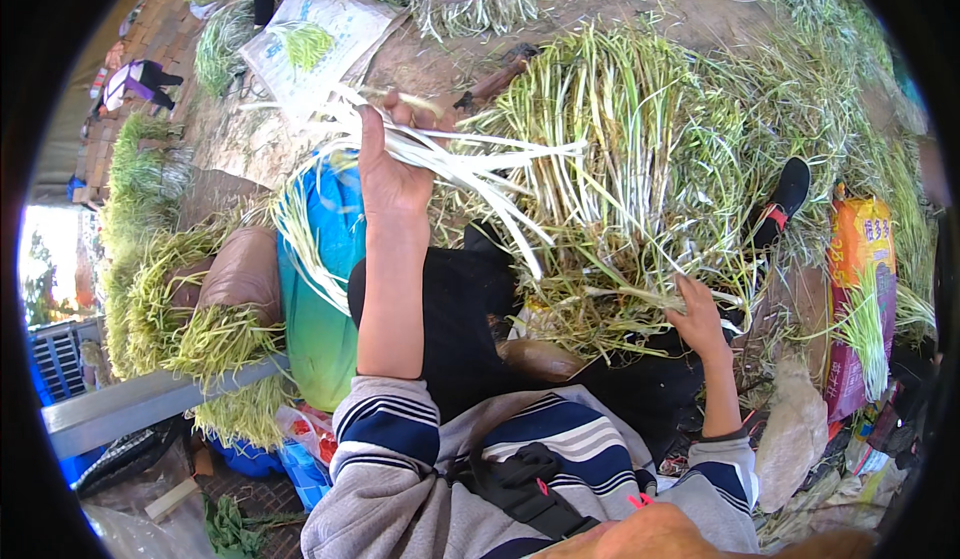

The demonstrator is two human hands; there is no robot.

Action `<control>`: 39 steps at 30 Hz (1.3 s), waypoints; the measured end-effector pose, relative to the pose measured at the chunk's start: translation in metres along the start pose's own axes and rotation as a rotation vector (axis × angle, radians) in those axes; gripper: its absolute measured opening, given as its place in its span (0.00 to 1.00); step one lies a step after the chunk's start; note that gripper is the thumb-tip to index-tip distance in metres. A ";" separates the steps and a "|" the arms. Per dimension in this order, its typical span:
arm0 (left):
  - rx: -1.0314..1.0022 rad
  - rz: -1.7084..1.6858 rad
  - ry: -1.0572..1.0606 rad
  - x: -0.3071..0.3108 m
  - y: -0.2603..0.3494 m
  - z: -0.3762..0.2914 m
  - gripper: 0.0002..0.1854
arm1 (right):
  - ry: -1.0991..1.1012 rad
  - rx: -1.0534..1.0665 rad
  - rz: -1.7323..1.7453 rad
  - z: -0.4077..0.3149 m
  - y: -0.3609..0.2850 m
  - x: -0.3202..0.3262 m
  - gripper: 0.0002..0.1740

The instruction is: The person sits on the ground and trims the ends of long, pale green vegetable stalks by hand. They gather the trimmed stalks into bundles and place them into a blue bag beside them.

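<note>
My left hand (397,154), raised at the upper centre, holds a bunch of long white stalks (480,165) whose ends hang to both sides of it. At the right, my right hand (697,311) pinches some thin yellow-green stalks or leaves (637,294). Beyond and between my hands lies a large heap of green-and-white stalks (600,131), with dry leaves along its near edge. My knees in black trousers are under my arms. A blue-green plastic sack (322,259) stands beside my left forearm, with white stalks draped over it.
A metal bar (157,405) and wrapped stalk bundles (244,277) are at the left. A printed sack (862,304) with green stalks on it lies at the right. A white sheet (319,41) is spread on the ground farther off. Other people (139,86) are at the upper left.
</note>
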State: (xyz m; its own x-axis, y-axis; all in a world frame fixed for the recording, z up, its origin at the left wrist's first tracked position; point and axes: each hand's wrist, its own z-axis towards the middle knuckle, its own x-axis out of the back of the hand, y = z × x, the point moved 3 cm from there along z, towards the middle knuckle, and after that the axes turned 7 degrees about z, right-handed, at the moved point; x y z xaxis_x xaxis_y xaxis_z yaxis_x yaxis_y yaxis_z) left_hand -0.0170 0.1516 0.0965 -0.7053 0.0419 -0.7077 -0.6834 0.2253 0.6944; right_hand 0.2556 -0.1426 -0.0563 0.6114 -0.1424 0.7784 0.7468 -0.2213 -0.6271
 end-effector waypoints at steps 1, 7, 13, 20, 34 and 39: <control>0.078 0.035 -0.077 0.003 -0.008 -0.001 0.13 | 0.113 0.061 -0.065 0.013 -0.001 -0.001 0.19; 0.437 0.273 -0.229 -0.019 -0.074 -0.039 0.10 | 0.333 -0.100 0.270 0.140 -0.021 -0.031 0.11; 0.538 0.241 -0.175 -0.001 -0.089 -0.040 0.13 | 0.215 -0.199 -0.048 0.198 -0.040 -0.075 0.13; 0.513 0.296 -0.049 0.001 -0.091 -0.048 0.14 | 0.479 -0.367 1.131 0.119 -0.060 0.021 0.08; 0.469 0.680 -0.276 0.004 -0.113 -0.060 0.10 | 0.062 -0.001 0.834 0.070 -0.122 -0.047 0.17; 0.462 0.722 -0.326 0.006 -0.118 -0.065 0.08 | 0.259 -0.128 0.974 0.086 -0.135 -0.032 0.15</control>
State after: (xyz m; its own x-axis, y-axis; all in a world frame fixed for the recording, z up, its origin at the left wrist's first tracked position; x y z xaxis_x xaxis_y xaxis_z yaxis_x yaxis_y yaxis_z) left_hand 0.0473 0.0622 0.0190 -0.7955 0.5809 -0.1726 0.0952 0.4012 0.9110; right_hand 0.1574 -0.0255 0.0009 0.8521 -0.5176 -0.0775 -0.0887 0.0031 -0.9961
